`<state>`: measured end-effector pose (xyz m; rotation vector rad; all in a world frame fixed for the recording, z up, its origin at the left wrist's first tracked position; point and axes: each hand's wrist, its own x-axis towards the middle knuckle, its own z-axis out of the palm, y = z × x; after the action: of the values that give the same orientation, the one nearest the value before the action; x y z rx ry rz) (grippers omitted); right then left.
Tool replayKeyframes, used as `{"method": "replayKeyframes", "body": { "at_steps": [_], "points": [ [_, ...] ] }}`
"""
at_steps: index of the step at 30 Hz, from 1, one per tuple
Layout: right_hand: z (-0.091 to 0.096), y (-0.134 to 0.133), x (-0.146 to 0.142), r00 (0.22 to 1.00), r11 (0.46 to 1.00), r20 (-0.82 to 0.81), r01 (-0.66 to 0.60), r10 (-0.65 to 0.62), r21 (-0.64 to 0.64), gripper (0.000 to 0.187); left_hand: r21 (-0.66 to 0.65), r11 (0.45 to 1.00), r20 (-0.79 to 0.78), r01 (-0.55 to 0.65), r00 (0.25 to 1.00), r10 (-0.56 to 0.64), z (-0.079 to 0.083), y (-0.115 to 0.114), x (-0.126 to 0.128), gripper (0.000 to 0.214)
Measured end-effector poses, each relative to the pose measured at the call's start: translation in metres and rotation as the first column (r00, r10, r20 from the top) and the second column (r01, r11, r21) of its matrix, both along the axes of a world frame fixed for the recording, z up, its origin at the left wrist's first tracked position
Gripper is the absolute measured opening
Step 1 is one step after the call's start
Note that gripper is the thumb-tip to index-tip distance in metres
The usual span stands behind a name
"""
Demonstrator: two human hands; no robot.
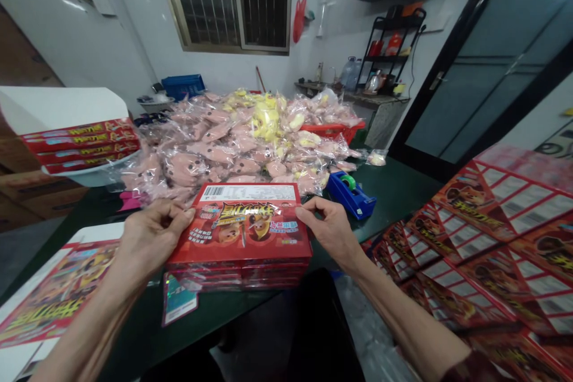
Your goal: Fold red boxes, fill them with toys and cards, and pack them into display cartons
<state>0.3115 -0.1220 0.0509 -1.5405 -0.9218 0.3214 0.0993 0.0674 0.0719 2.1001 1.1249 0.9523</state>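
A flat red printed box (244,224) lies on top of a short stack of similar red boxes (242,274) at the near edge of a dark green table (394,188). My left hand (150,236) grips the top box's left edge with curled fingers. My right hand (329,230) pinches its right edge near the far corner. Behind the stack lies a large heap of pink and yellow toys in clear bags (242,137).
A blue tape dispenser (351,194) sits right of the box. Fanned flat red cartons (487,245) fill the right side. More flat printed sheets (54,298) lie at left, and stacked red boxes (83,143) rest on a white carton. A small card (179,298) lies by the stack.
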Motion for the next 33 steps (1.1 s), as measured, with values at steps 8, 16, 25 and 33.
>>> {"method": "replayKeyframes", "body": {
  "at_steps": [8,16,25,33],
  "points": [
    [-0.018,0.013,-0.008,0.919,0.992,-0.391,0.095,-0.058,0.078,0.040,-0.210,0.977,0.273,-0.039,0.957,0.097,-0.005,-0.002,0.006,0.035],
    [-0.026,-0.002,0.017,0.910,0.976,-0.403,0.164,-0.093,0.144,0.039,-0.390,0.916,0.504,0.093,0.855,0.127,-0.014,0.012,-0.006,0.042],
    [-0.039,-0.022,-0.021,0.833,0.902,-0.357,-0.349,0.423,0.254,0.075,-0.652,0.630,0.582,0.421,0.811,0.060,-0.025,-0.052,-0.019,0.069],
    [0.062,0.000,0.039,0.958,0.959,-0.046,-0.284,0.284,0.012,0.050,-0.739,0.570,0.424,0.358,0.906,-0.020,0.060,-0.048,-0.010,0.064]
  ]
}}
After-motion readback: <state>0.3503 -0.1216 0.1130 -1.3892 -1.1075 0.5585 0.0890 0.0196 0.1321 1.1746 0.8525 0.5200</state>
